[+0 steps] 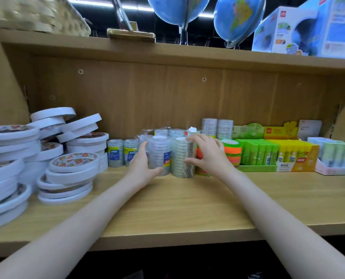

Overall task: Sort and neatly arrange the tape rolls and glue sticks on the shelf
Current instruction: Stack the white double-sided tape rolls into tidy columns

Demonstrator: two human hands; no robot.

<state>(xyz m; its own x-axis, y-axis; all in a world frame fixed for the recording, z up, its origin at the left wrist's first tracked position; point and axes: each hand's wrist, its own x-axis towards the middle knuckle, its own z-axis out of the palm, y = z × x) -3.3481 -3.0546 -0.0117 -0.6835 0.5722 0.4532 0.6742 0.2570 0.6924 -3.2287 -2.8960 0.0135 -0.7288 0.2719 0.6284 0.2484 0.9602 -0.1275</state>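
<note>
Shelf (187, 208): light wood-grain laminate, smooth, matt. Clear tape packs (159, 156): transparent glossy plastic wrap, paper labels. White rolls (71, 174): matt paper-like sides. Neon rolls (231, 152): bright orange/green, finish unclear. Glue boxes (276, 156): printed card, slight sheen. Globes (236, 19): glossy. Basket (32, 15): woven, rough.

On the wooden shelf (187, 202), my left hand (142, 164) curls around a clear tape stack (160, 156), and my right hand (207, 153) pinches the stack beside it (183, 158). White tape rolls (46, 154) pile at left; green and yellow glue sticks (276, 152) stand at right.
</note>
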